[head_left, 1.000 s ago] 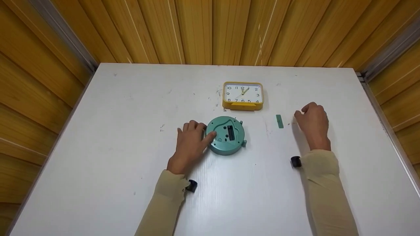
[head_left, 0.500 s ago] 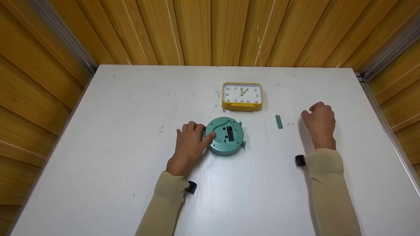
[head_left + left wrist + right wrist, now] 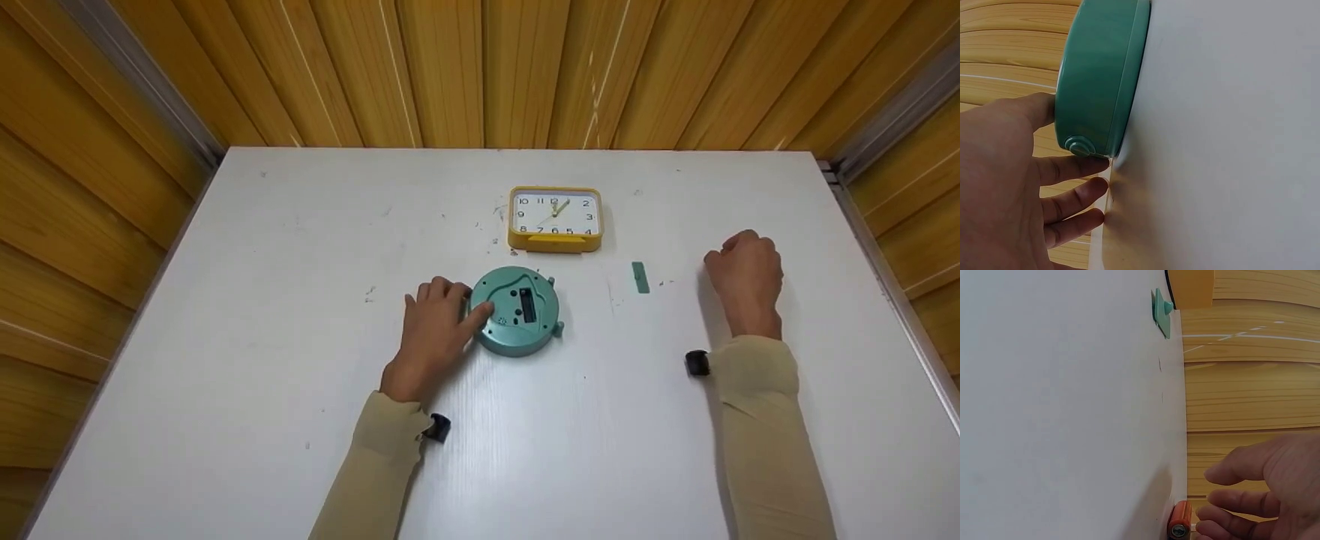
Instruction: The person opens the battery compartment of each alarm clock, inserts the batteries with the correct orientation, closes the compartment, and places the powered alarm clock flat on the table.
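A round green alarm clock (image 3: 514, 311) lies face down on the table, the dark slot of its battery compartment uncovered. My left hand (image 3: 433, 330) holds its left side, thumb over the back and index finger against the rim. To the right lies the small green battery cover (image 3: 640, 277). Farther right, my right hand (image 3: 746, 281) is low over the table, fingers loosely curled and thumb apart from them. In the right wrist view an orange battery (image 3: 1179, 521) lies on the table right at those fingertips; the hand hides it in the head view.
A yellow rectangular alarm clock (image 3: 555, 219) stands behind the green one, dial up toward the camera. The white table (image 3: 300, 225) meets wood-look panels (image 3: 450, 75) at the back and sides.
My right hand has moved to the right, away from the green battery cover. The left hand and the green alarm clock have stayed in place.
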`<state>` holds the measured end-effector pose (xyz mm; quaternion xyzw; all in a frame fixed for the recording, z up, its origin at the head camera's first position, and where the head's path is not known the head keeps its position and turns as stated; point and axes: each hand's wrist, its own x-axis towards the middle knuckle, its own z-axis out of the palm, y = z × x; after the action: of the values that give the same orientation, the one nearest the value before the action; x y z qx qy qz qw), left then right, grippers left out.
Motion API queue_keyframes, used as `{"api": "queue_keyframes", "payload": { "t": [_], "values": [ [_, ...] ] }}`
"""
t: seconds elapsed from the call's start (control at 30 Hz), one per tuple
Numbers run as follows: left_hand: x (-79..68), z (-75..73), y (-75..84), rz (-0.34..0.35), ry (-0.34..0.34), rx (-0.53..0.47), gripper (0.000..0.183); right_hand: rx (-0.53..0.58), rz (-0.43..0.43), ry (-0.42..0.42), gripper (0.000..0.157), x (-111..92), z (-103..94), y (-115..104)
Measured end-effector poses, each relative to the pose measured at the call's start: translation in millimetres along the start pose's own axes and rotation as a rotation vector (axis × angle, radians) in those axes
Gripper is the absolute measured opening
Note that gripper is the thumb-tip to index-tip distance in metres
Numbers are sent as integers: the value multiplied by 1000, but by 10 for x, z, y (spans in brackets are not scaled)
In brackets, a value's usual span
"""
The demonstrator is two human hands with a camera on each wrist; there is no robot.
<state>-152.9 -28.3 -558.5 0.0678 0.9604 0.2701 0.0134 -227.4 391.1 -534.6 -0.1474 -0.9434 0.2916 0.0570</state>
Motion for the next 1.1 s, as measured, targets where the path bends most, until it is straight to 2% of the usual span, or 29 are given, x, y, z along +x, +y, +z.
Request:
{"api": "queue_keyframes", "payload": {
  "t": [0.13, 0.4, 0.8, 1.0, 1.1],
  "values": [
    [2, 3, -2, -9, 1, -4, 61, 7, 21, -8, 36, 17, -17, 30],
    [-6, 11, -4, 6, -3, 7, 58, 4, 11, -28, 35, 7, -9, 82],
    [3, 1, -1, 3, -8, 11, 58, -11, 39, -133, 33, 9, -26, 42],
    [-1, -14, 2, 5, -11, 2, 58, -31, 7, -225, 36, -58, -57, 10],
    [0, -17, 1, 6, -11, 3, 58, -30, 18, -265, 38, -86, -72, -7]
  ]
}}
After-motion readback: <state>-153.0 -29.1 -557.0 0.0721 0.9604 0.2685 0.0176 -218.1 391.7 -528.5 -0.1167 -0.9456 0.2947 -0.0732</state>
